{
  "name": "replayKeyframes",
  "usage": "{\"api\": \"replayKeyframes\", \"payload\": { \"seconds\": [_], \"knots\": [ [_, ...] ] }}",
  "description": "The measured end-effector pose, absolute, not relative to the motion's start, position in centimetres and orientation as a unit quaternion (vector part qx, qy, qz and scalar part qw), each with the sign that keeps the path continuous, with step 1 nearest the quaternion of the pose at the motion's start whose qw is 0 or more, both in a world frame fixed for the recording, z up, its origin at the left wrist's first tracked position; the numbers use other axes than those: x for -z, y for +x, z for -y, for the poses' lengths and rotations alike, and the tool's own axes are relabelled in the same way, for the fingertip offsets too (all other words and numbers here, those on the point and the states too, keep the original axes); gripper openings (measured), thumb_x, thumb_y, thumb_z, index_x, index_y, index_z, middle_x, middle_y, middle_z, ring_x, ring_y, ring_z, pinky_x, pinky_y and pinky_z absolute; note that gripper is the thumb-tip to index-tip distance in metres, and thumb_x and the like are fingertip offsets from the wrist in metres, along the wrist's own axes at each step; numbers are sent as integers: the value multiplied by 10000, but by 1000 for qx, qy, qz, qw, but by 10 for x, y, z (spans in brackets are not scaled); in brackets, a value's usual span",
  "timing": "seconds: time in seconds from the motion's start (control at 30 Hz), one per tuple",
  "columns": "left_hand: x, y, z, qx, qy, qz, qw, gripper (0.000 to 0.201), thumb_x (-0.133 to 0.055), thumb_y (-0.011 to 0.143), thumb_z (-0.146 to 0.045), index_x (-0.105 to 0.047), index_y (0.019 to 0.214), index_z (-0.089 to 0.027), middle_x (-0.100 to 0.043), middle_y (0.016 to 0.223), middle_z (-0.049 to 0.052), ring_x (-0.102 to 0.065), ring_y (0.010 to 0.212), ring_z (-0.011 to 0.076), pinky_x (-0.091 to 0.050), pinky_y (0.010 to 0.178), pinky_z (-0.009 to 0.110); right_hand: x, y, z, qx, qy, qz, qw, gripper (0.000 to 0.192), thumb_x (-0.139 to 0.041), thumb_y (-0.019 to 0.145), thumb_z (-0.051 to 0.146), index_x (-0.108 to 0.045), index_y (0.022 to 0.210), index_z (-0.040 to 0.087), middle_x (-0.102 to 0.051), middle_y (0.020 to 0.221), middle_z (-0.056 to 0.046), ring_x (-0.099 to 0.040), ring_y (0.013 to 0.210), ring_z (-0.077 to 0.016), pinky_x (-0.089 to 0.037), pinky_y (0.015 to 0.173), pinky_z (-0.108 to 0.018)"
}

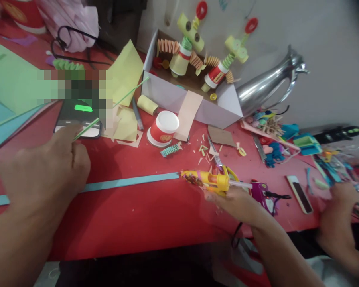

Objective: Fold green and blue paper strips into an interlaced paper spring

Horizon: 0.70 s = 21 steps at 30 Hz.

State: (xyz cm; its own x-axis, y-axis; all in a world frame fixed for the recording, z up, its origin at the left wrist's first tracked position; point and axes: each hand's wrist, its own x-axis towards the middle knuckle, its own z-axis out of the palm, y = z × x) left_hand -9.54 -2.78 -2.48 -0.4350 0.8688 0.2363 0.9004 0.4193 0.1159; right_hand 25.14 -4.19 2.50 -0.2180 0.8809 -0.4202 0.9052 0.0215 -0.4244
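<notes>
A long, flat, light-blue paper strip (131, 182) lies across the left and centre of the frame, straight and narrow, its far left end showing beyond the wrist. The left hand (52, 167), large in the lower left, rests over it; its grip is clenched, pinching a thin green strip (91, 125) that slants up toward the top centre. At right of centre, the right hand (236, 203) has its grip wrapped around a yellow plastic glue gun (219, 181) with a cloudy glue stick at the back. The gun's nozzle is at the blue strip's right end; whether they touch is hard to tell.

Above the centre sits a red paper cup (162, 136) with a white top, beside a green-and-white pleated paper coil (169, 150). Behind, a pale cardboard box (194, 107) with a brown inside holds two paper figures (180, 59), with accordion-folded arms, cup bodies and red discs on top. A shiny metal pitcher (269, 77) leans at upper right.

The table (131, 231) is smooth and bright red, scattered with paper scraps (214, 151). A plain grey wall (332, 59) rises behind. Another person's arm (338, 219), blurred, reaches in at lower right.
</notes>
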Motion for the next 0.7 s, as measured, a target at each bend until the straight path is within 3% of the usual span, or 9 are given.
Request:
{"api": "replayKeyframes", "payload": {
  "seconds": [0.1,0.23,0.47,0.7],
  "knots": [
    [25,-95,27,114,-530,837,77,593,-217,919,-432,-576,1354,-248,-379,579,34,-533,630,293,-292,559,341,-25,251,42,313,622,-717,19,430,-545,851,664,-733,798,282,-718,749,-33,-671,768,-232,-510,697,-333],
    [25,-96,27,110,-533,836,74,593,-214,916,-434,-591,1332,-246,-354,567,30,-489,584,276,-266,541,340,-25,250,41,309,621,-720,10,426,-551,841,672,-740,802,293,-743,835,-38,-677,811,-243,-522,714,-343],
    [26,-96,27,133,-524,839,58,586,-263,909,-432,-567,1373,-240,-422,582,48,-592,714,339,-428,616,409,-27,251,40,298,621,-725,20,405,-560,845,652,-752,821,297,-755,889,-35,-686,847,-251,-532,759,-363],
    [23,-95,27,143,-511,846,47,595,-298,896,-449,-570,1379,-232,-452,601,58,-590,722,334,-452,638,438,-25,249,40,308,628,-714,32,395,-562,849,649,-757,879,306,-758,967,-36,-690,931,-263,-533,806,-371]
  ]
}}
